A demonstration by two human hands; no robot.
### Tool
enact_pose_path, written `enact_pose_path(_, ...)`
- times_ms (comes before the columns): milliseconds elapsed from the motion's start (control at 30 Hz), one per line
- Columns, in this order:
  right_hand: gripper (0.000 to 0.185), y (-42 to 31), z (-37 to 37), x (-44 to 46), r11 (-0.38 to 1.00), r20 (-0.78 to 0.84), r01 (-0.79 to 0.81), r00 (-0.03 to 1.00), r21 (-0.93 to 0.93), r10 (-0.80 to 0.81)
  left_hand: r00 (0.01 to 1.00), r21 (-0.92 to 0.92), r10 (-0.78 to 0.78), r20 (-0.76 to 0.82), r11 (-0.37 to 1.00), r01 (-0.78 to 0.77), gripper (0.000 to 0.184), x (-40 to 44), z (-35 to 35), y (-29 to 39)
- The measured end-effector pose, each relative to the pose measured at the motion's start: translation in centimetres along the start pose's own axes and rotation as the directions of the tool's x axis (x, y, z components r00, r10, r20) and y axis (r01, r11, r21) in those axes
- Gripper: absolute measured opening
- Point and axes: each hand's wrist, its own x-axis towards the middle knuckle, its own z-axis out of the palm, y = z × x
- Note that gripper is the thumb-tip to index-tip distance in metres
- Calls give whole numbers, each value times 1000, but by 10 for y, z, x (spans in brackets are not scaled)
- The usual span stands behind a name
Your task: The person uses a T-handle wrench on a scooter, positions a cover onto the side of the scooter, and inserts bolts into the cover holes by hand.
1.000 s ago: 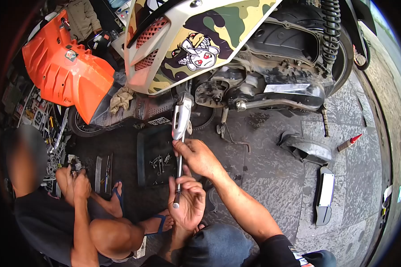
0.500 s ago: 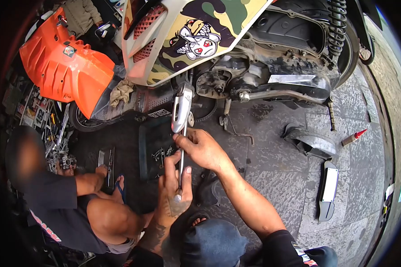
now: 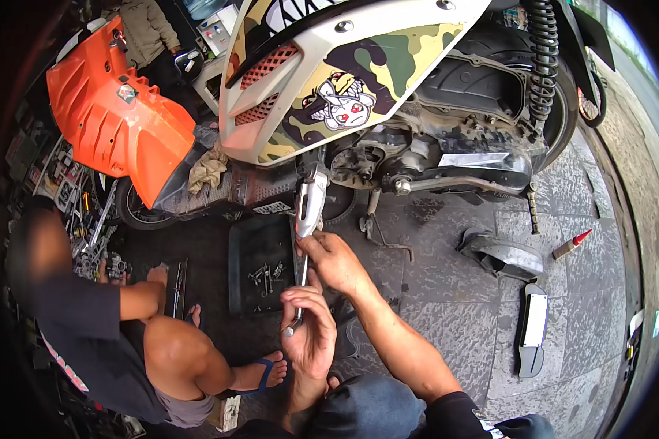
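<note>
A long metal tool bar (image 3: 302, 282) runs down from a silver metal part (image 3: 312, 205) below the camouflage-patterned panel (image 3: 344, 80) of a scooter. My right hand (image 3: 334, 265) is closed near the bar's top, its fingers pinching it just under the silver part. Lower down, my left hand (image 3: 311, 329) is curled around the bar, palm up, with the bar's round end showing beside the palm. What the top of the silver part meets is hard to make out. The scooter's dirty engine case (image 3: 461, 146) lies to the right.
A dark tray (image 3: 256, 289) with several bolts is left of my hands. A person (image 3: 102, 322) squats at the left. An orange fairing (image 3: 117, 117) stands behind. A curved cover (image 3: 501, 254), a red-tipped tube (image 3: 572, 244) and a white-and-grey part (image 3: 534, 329) lie on the paving at right.
My left hand has gone from fingers raised beside the bar to curled around it. The view has shifted slightly. The person at the left has leaned and moved their arms.
</note>
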Motion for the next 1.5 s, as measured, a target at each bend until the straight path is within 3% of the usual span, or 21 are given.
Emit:
enact_pose_path(100,35,0,-3,1,997,61,-68,996,48,65,998,-174,-60,23,983,63,36,-1,10,-10)
enact_pose_path(233,36,4,-7,1,984,131,-113,987,141,95,993,38,-44,109,998,40,24,5,-2,10)
enact_pose_path(267,37,1,-9,-1,983,148,-120,984,136,100,975,536,29,221,831,-146,21,6,-7,16)
enact_pose_path(300,38,-2,-11,-2,984,161,-122,982,130,101,939,855,22,343,406,-322,23,7,-9,20)
enact_pose_path(333,39,0,-14,-4,988,188,-132,975,83,114,948,947,40,316,41,-317,24,7,-3,16)
enact_pose_path(400,39,-2,-13,-9,993,153,-74,986,93,59,946,601,-166,279,-738,-307,22,11,12,23)
enact_pose_path(433,39,-4,-10,-13,995,122,-13,993,99,1,950,218,-261,172,-930,-295,21,11,29,12)
enact_pose_path(467,40,-10,-11,-13,995,104,-77,992,63,70,988,124,-151,34,-980,-155,16,8,44,-8)
enact_pose_path(600,43,1,-2,-5,996,25,-94,995,-10,94,994,109,109,-27,-988,111,11,-2,35,5)
enact_pose_path(700,44,11,0,-1,997,-1,-72,997,-27,72,777,373,-109,620,-830,-414,46,-22,-17,39)
enact_pose_path(767,45,3,-3,-3,999,1,-44,999,-17,44,756,812,364,543,-456,-364,58,-52,-34,52)
enact_pose_path(800,44,-3,-6,-4,998,-4,-56,998,-13,55,756,816,373,538,-456,-356,58,-53,-32,54)
enact_pose_path(833,44,-7,-8,-6,998,-2,-68,998,-10,68,987,968,152,51,236,-87,62,-52,-30,56)
enact_pose_path(867,42,-5,-6,-5,998,-20,-64,998,26,65,911,615,-360,-203,677,405,67,-48,-26,56)
enact_pose_path(967,41,-3,-6,-5,996,15,-86,996,35,85,991,241,-70,-114,966,96,40,-16,-12,12)
enact_pose_path(1100,40,3,-1,-2,999,27,-28,999,36,27,992,98,41,121,994,-53,20,6,-5,-7)
enact_pose_path(1133,40,5,0,-1,995,57,-55,997,80,51,981,24,-132,142,991,129,15,4,0,-6)
enact_pose_path(1233,40,9,-4,-2,991,98,-82,993,109,71,986,-180,-65,152,979,93,23,5,-7,2)
enact_pose_path(1367,39,2,-10,-6,970,136,-136,985,200,110,990,350,4,144,935,-55,28,10,-14,4)
enact_pose_path(1433,39,-10,-15,-9,976,145,-137,983,170,113,926,928,-72,369,83,-363,29,12,-16,4)
enact_pose_path(1500,37,-6,-19,-10,967,190,-185,970,174,151,956,910,-53,290,-292,-293,34,11,-2,12)
